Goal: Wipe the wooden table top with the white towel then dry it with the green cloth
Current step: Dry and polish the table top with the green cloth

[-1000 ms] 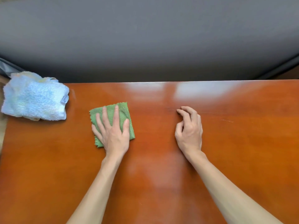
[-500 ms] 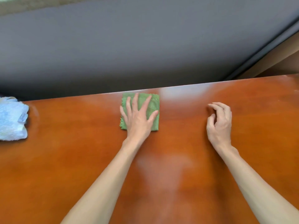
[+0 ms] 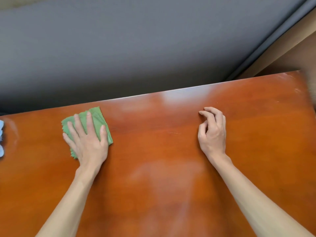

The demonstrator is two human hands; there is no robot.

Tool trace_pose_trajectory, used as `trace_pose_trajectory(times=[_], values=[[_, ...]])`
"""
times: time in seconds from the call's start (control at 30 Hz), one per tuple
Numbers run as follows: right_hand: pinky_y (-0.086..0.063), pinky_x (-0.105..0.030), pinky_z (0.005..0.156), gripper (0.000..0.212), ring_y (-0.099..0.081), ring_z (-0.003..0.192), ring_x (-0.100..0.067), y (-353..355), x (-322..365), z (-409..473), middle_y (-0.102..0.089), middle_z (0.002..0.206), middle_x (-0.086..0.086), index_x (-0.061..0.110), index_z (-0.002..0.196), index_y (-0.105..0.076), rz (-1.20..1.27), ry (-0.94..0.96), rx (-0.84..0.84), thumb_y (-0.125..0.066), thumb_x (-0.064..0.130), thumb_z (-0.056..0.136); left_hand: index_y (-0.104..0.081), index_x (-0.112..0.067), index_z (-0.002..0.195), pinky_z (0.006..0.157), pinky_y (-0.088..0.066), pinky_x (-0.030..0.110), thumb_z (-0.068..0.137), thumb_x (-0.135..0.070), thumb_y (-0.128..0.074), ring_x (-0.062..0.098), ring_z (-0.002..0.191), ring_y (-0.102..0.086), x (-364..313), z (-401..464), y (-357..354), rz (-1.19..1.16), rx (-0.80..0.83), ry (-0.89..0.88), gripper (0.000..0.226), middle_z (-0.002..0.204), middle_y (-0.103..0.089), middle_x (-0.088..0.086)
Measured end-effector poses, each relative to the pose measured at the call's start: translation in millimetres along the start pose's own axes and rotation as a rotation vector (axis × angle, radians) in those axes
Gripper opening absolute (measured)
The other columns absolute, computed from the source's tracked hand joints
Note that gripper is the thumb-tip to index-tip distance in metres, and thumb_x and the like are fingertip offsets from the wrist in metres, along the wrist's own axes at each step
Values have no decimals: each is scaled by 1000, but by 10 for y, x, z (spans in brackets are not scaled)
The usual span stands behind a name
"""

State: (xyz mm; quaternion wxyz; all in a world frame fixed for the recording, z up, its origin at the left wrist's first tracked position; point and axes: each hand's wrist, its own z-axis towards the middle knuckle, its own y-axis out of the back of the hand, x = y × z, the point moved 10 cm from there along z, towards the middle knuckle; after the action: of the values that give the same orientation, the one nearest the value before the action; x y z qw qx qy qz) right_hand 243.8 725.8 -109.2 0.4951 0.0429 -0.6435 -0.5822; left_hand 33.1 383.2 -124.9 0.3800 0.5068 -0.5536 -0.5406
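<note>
The glossy orange-brown wooden table top (image 3: 159, 151) fills the lower half of the head view. A small folded green cloth (image 3: 99, 119) lies on it near the far edge, left of centre. My left hand (image 3: 87, 144) presses flat on the cloth with fingers spread, covering its near half. My right hand (image 3: 212, 134) rests on the bare wood to the right, fingers loosely curled, holding nothing. Only a sliver of the white towel (image 3: 1, 149) shows at the left border of the frame.
Beyond the table's far edge lies a grey surface (image 3: 136, 48). A dark strip and a brown wooden panel (image 3: 290, 48) run diagonally at the upper right. The table's right corner (image 3: 301, 77) is in view.
My left hand slid the green cloth up to the far edge, then back to the left and slightly nearer. The view swung right, so the white towel is nearly out of frame. My right hand stayed put.
</note>
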Motion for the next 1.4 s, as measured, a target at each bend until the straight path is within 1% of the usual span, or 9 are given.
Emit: trace_pose_trajectory(times=[0.27, 0.47, 0.6, 0.77, 0.87, 0.97, 1.13, 1.27, 1.4], values=[[-49, -35, 92, 31, -53, 108, -23, 27, 20, 18, -59, 121, -9, 6, 110, -66, 34, -5, -29, -51, -4, 85, -29, -22, 155, 117, -10, 66, 94, -54, -29, 46, 149, -10, -1669, -809, -398, 78, 68, -315, 69, 163, -13, 21], [-49, -40, 94, 35, -55, 108, -25, 70, 30, 27, -62, 120, -11, 2, 112, -65, 71, 5, -52, -48, -6, 83, -27, -28, 156, 118, -11, 63, 96, -55, -33, 42, 151, -10, -2646, -628, -483, 59, 46, -481, 66, 164, -15, 17], [-49, -39, 95, 35, -55, 109, -23, 60, 28, 30, -62, 120, -10, 4, 113, -65, 80, -14, -31, -51, -8, 84, -30, -32, 154, 119, -10, 59, 94, -57, -32, 37, 151, -13, -2530, -209, -402, 39, 35, -471, 65, 164, -19, 11], [-51, -39, 95, 34, -54, 111, -21, 33, 15, 22, -61, 121, -8, 6, 114, -65, 87, -34, -2, -53, -7, 85, -24, -34, 156, 120, -8, 58, 94, -59, -24, 35, 152, -9, -1571, 115, -261, 45, 25, -241, 67, 165, -16, 8], [-51, -39, 94, 34, -54, 111, -21, 30, 9, 18, -61, 122, -8, 6, 114, -65, 91, -39, 0, -53, -7, 85, -22, -31, 156, 119, -10, 61, 96, -57, -20, 38, 151, -9, -969, -55, -184, 25, 7, -93, 66, 166, -13, 9], [-50, -37, 94, 34, -53, 110, -20, 35, 9, 23, -61, 121, -8, 5, 113, -65, 85, -33, -9, -53, -8, 84, -21, -29, 157, 118, -10, 63, 97, -52, -21, 39, 150, -9, -794, -510, -229, 7, 4, -33, 64, 165, -12, 11], [-50, -36, 94, 34, -54, 109, -21, 50, 13, 16, -62, 120, -8, 5, 112, -66, 76, -26, -27, -53, -9, 84, -34, -26, 154, 116, -15, 67, 92, -48, -34, 45, 148, -16, -1437, -1186, -451, 38, 46, -166, 65, 163, -19, 17], [-48, -37, 94, 34, -55, 106, -25, 75, 28, 22, -62, 119, -9, 3, 110, -66, 86, -9, -57, -50, -9, 82, -31, -30, 155, 114, -18, 67, 92, -51, -39, 45, 149, -16, -2205, -1299, -543, 57, 47, -383, 66, 163, -20, 18], [-46, -35, 96, 34, -59, 107, -28, 105, -6, 34, -65, 116, -12, 0, 108, -66, 127, -14, -93, -44, -7, 83, -26, -30, 156, 114, -18, 67, 95, -47, -38, 45, 149, -15, -2613, -1207, -568, 60, 35, -463, 65, 163, -17, 18]])
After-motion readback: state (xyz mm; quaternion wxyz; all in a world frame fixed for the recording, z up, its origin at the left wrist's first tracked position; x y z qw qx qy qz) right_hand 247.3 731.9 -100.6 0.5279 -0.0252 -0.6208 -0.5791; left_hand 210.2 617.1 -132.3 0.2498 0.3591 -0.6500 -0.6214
